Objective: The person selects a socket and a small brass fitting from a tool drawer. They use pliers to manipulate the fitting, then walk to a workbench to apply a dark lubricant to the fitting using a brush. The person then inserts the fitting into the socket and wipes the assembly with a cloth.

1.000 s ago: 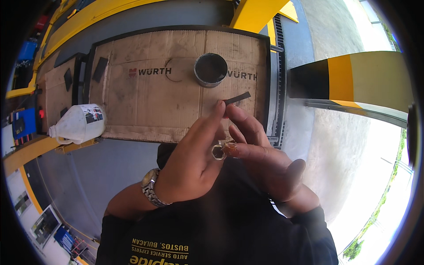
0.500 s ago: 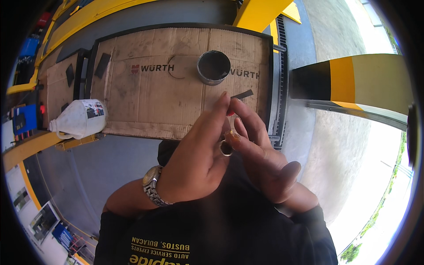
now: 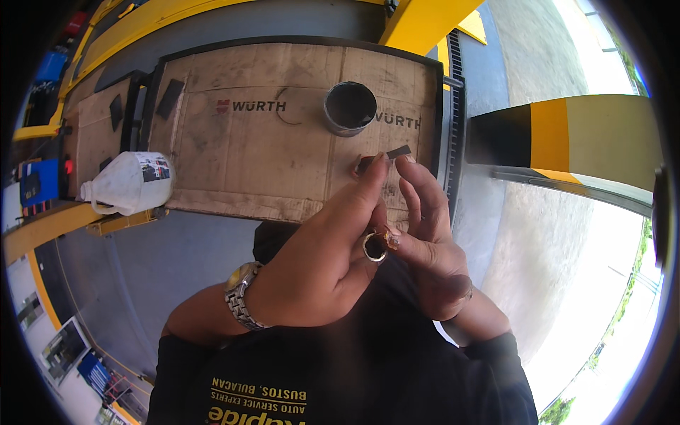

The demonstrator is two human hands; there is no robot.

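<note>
My left hand (image 3: 312, 262), with a metal-band watch on its wrist, is closed around a hollow metal tube (image 3: 375, 248). The tube's round open end faces me, and the rest of it is hidden by my fingers. My right hand (image 3: 428, 248) is beside it with fingers apart. Its thumb tip, smeared with orange-brown grease, touches the tube's rim. Beyond my fingertips, a dark flat strip (image 3: 400, 151) lies on the cardboard. A small red-edged round thing (image 3: 359, 164) is partly covered by my left fingers.
A dark tub (image 3: 350, 108) stands on the cardboard-lined tray (image 3: 234, 156). At the tray's left lie a white plastic jug (image 3: 134, 183) and dark flat pieces (image 3: 170, 98). Yellow beams (image 3: 425, 25) run behind, and a black-and-yellow post (image 3: 552, 138) is at the right.
Both hands have moved slightly right with the tube. My right fingers have drawn away from the left fingertips, and more of the red-edged thing shows. The view has shifted a little.
</note>
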